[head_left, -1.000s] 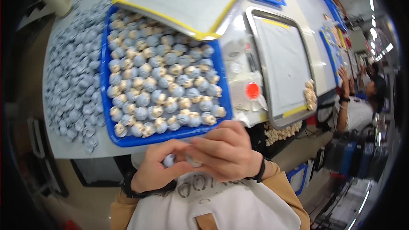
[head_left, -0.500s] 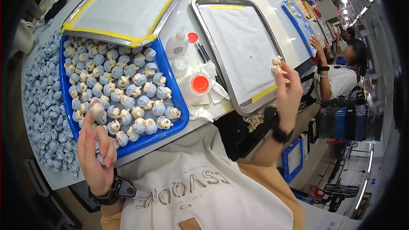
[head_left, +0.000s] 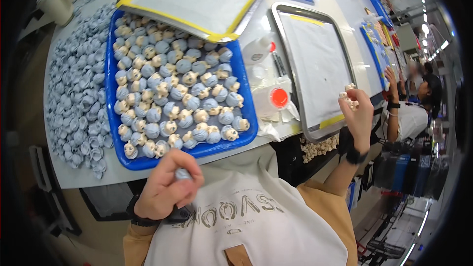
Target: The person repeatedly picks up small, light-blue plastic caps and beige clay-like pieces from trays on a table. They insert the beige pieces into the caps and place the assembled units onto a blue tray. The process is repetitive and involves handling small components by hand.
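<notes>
My left hand [head_left: 170, 184] is closed in front of my chest, just off the near edge of the blue plastic tray [head_left: 189, 153]. Between its thumb and fingers shows a small blue-grey rounded piece [head_left: 183, 174], mostly hidden by the fingers. That tray holds many small doll heads [head_left: 200, 134], cream with blue-grey hair. Over the right edge of a paper-lined metal tray [head_left: 287, 54], my right hand [head_left: 362, 118] pinches a little cluster of cream pieces [head_left: 350, 96]. Their exact shape is too small to make out.
Loose blue-grey shells [head_left: 79, 103] heap up at the left. A taped metal tray [head_left: 226, 35] overlaps the blue tray's far edge. Between trays stand a white bottle [head_left: 257, 51] and a red-topped tub [head_left: 268, 104]. More cream pieces [head_left: 320, 149] lie below my right hand. A co-worker [head_left: 406, 118] sits at right.
My left hand has come off the blue tray toward my chest, its fingers curling in. My right hand keeps its cream pieces near the metal tray. The whole view has shifted.
</notes>
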{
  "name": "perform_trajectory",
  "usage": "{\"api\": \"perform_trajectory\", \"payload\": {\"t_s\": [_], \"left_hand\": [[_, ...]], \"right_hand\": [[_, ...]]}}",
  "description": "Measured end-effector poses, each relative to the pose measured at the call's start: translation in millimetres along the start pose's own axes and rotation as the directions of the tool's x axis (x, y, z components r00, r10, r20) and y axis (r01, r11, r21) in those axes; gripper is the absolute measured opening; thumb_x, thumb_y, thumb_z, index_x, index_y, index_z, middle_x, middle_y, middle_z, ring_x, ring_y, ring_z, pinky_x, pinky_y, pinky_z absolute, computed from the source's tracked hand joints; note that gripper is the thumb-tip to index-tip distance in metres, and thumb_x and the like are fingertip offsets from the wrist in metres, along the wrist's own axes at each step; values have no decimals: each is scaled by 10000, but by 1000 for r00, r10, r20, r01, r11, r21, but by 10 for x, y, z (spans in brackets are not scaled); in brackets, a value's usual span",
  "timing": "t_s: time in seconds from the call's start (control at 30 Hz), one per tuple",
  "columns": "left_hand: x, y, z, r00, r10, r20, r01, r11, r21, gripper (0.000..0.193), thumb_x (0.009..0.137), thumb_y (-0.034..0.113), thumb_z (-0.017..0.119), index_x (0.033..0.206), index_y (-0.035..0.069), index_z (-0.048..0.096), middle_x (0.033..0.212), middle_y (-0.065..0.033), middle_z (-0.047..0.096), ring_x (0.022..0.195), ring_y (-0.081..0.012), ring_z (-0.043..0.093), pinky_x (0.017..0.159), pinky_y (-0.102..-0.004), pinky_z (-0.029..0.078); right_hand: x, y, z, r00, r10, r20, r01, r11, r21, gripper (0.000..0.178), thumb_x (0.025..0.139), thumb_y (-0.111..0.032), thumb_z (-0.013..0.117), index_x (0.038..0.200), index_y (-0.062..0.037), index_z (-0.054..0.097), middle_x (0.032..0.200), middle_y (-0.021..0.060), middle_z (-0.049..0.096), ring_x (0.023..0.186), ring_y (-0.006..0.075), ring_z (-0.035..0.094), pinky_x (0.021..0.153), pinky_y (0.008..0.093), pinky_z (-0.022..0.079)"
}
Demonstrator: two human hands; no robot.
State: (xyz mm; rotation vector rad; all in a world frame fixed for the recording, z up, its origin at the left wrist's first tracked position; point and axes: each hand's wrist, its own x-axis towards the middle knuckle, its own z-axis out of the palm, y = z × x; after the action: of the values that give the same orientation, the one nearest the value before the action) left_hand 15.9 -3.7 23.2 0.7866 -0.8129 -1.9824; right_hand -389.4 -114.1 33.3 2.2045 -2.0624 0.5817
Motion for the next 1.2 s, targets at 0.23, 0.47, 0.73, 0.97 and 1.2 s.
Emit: {"api": "perform_trajectory", "payload": {"t_s": [0.23, 0.47, 0.73, 0.97, 1.2], "left_hand": [[108, -89, 9, 989, 33, 145, -71, 961, 266, 261, 916, 219, 529, 1074, 11, 522, 921, -27, 568, 712, -46, 495, 535, -164, 380], [64, -222, -49, 996, 92, 13, -93, 980, 179, 310, 930, 296, 508, 1073, 21, 522, 866, 3, 555, 669, -20, 458, 539, -164, 364], [100, -120, 24, 1000, -6, -20, 7, 1000, 13, 350, 949, 204, 399, 1223, -3, 466, 782, -26, 501, 624, -42, 417, 543, -186, 338], [93, -138, 62, 991, 105, -78, -95, 989, 113, 418, 903, 172, 527, 1275, 6, 432, 808, -34, 536, 614, -50, 410, 567, -169, 357], [125, -164, -48, 965, 258, -41, -211, 863, 459, 314, 768, 118, 713, 1070, 85, 635, 823, 10, 489, 703, -53, 436, 533, -170, 368]], "right_hand": [[-460, -1855, 168, 685, -715, -137, 497, 321, 806, 356, 595, -135, 698, 924, -19, 628, 975, 89, 577, 819, 252, 572, 681, 349, 447], [-461, -2129, 267, 685, -678, -265, 649, 405, 644, 362, 641, -98, 702, 993, -26, 656, 969, 94, 591, 766, 211, 583, 593, 295, 453], [-443, -2000, 271, 756, -601, -259, 573, 418, 705, 373, 613, -39, 713, 972, 21, 628, 880, 94, 617, 710, 217, 605, 597, 306, 468], [-236, -1481, 44, 973, -88, -214, 192, 822, 536, 255, 724, 29, 651, 976, 36, 610, 840, 127, 624, 717, 191, 573, 666, 273, 453], [-146, -1347, 73, 968, -247, -44, 241, 869, 433, 229, 739, 9, 658, 965, 16, 619, 861, 111, 598, 722, 188, 566, 668, 271, 451]]}}
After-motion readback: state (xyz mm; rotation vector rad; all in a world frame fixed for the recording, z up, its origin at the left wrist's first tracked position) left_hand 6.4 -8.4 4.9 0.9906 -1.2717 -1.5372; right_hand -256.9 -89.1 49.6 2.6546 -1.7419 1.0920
